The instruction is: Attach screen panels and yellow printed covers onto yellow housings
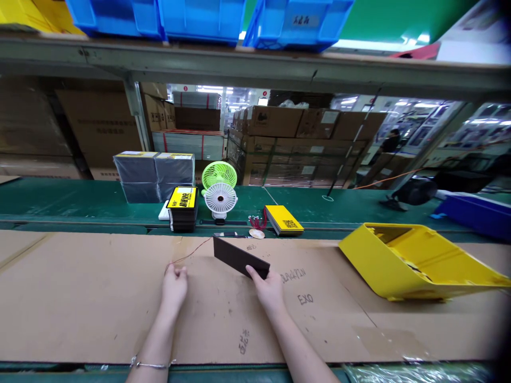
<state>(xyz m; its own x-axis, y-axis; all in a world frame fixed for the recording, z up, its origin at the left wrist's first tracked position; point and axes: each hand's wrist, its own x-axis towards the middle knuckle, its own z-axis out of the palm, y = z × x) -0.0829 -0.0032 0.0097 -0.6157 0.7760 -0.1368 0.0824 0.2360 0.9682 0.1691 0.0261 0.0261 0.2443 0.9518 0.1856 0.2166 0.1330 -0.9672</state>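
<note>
Head view shows our right hand's grip [271, 291] clamped on a dark panel [236, 257], thumb on the near face at its right end. The panel is tilted over the cardboard sheet [211, 324], between our hands; we cannot tell whether its lower edge touches. Our left hand's grip [174, 284] looks pinched on a thin wire [198, 248], which runs towards the panel's far left corner; whether they join is unclear to us. We judge the panel light and stiff, its flat face perhaps slippery, so we would take it by the end, thumb against fingers, without bending it. The wire seems soft and easily snapped; we would hold it gently by fingertips, leaving slack. Well to the right sits a yellow bin [369, 266].
</note>
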